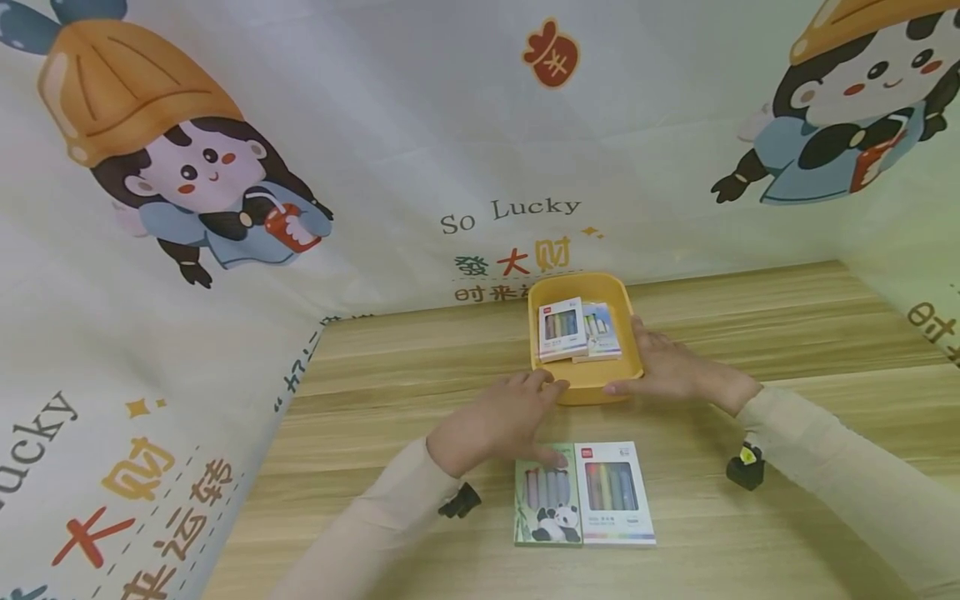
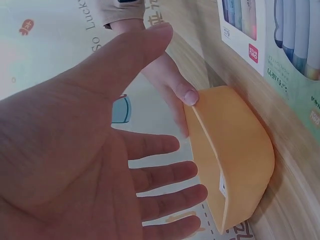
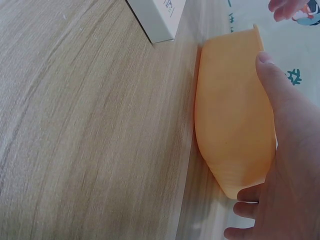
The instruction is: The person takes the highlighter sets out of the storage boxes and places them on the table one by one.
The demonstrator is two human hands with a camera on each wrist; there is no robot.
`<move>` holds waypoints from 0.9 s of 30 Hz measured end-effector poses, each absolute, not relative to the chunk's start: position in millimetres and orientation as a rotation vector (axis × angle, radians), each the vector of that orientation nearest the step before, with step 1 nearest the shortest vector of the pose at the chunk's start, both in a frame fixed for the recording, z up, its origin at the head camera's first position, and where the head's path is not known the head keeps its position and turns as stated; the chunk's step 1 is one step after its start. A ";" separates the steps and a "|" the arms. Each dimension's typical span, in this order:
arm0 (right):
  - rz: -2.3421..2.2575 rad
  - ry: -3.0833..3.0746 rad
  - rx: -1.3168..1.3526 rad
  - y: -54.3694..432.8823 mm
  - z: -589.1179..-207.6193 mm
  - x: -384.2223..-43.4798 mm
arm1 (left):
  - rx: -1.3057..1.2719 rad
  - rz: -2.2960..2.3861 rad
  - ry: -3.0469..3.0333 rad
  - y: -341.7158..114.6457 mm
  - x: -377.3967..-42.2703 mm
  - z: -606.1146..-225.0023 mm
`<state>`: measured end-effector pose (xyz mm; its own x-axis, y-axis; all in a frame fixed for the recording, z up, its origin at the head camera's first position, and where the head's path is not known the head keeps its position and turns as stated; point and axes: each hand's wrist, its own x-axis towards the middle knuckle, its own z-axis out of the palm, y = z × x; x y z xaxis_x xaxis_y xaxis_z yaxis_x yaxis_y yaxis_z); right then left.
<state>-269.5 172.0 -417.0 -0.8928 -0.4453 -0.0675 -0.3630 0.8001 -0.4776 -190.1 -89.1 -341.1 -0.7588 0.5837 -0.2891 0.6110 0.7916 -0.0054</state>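
Note:
A yellow plastic bin stands at the back of the table with two pen boxes in it: a white box overlapping a blue-and-white box. My right hand touches the bin's right side, its thumb at the front corner and its fingers loosely spread along the side. My left hand is by the front left corner, fingers extended and apart from the bin in the left wrist view. In front, a green panda pen box and a white pen box lie side by side, the left thumb above the green one.
A wood-grain table carries everything. Behind it and at the left hangs a white printed cloth, close behind the bin. The cloth also rises at the right side.

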 end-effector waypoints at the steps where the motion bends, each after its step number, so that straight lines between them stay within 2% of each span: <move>1: -0.690 2.811 -0.637 171.8 -416.9 -269.4 | 0.923 -0.148 2.708 -89.0 -190.4 -340.9; 27: -0.683 2.802 -0.613 171.6 -416.5 -268.7 | 0.915 -0.101 2.719 -88.9 -208.6 -341.2</move>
